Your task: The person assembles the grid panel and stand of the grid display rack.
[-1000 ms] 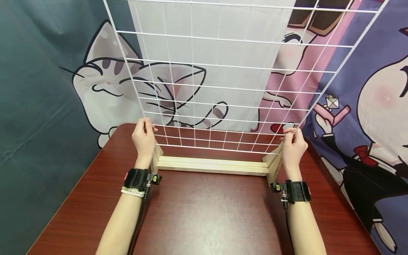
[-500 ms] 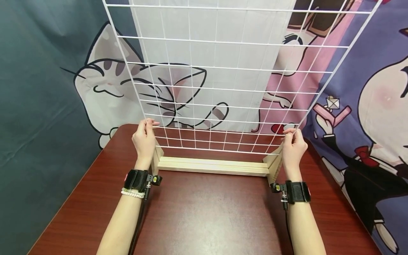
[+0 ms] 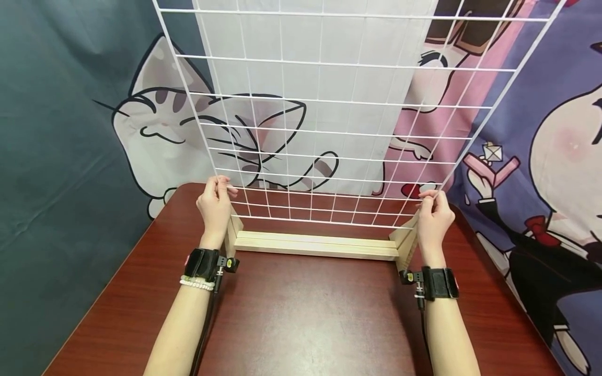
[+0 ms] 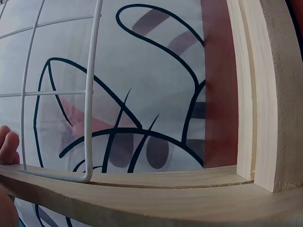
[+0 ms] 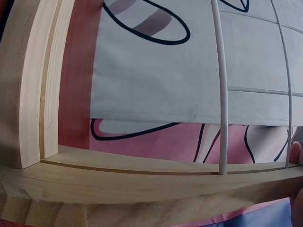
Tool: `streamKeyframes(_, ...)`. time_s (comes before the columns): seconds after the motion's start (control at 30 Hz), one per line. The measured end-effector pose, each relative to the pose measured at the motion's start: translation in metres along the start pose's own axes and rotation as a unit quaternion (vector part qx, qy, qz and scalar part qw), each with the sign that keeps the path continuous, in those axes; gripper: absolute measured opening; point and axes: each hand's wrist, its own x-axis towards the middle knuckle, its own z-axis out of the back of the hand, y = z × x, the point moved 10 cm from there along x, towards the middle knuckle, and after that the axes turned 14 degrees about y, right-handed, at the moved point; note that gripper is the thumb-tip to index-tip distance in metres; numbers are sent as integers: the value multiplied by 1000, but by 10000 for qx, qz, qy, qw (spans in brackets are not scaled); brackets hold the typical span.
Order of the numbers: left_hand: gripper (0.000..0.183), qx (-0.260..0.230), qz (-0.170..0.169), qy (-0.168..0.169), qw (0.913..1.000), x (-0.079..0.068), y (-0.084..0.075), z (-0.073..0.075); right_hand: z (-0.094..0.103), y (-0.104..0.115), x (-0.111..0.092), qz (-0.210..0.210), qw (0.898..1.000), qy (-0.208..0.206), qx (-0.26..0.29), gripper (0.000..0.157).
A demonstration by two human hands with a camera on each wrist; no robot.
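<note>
A white wire grid panel (image 3: 281, 60) stands tilted in the head view, its top out of frame. My left hand (image 3: 215, 206) pinches its left edge low down, and my right hand (image 3: 435, 216) pinches the right edge. Below is a pale wooden frame with a grooved base beam (image 3: 315, 246), a left post (image 3: 229, 235) and a right post (image 3: 404, 245). The right wrist view has the panel's side reaching the groove of the right post (image 5: 142, 184). In the left wrist view, the panel's corner (image 4: 88, 176) lies at the left post (image 4: 142, 198). A gap separates its bottom wire from the base beam.
The frame stands on a reddish-brown table (image 3: 305, 313). Behind it hangs a cloth backdrop printed with a cat (image 3: 160, 151) and cartoon figures. Both wrists carry black straps with small cameras and cables.
The upper part of the grid panel has shifted slightly, its upper wires now a little lower in view. My left fingers have changed position a little at the edge. The frame stays put.
</note>
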Motion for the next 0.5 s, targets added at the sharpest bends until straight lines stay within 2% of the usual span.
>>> streamKeyframes(0.2, 29, 20, 35, -118, 9999, -1, -1, 0, -1, 1, 1, -34, 10000, -23, -75, 22)
streamKeyframes(0.4, 28, -31, 36, -166, 9999, -1, -1, 1, 0, 27, -3, 19, 10000, -41, 33, 22)
streamKeyframes(0.5, 28, -75, 6, -175, 9998, -1, -2, 2, -1, 33, -4, -30, 10000, -15, 28, 22)
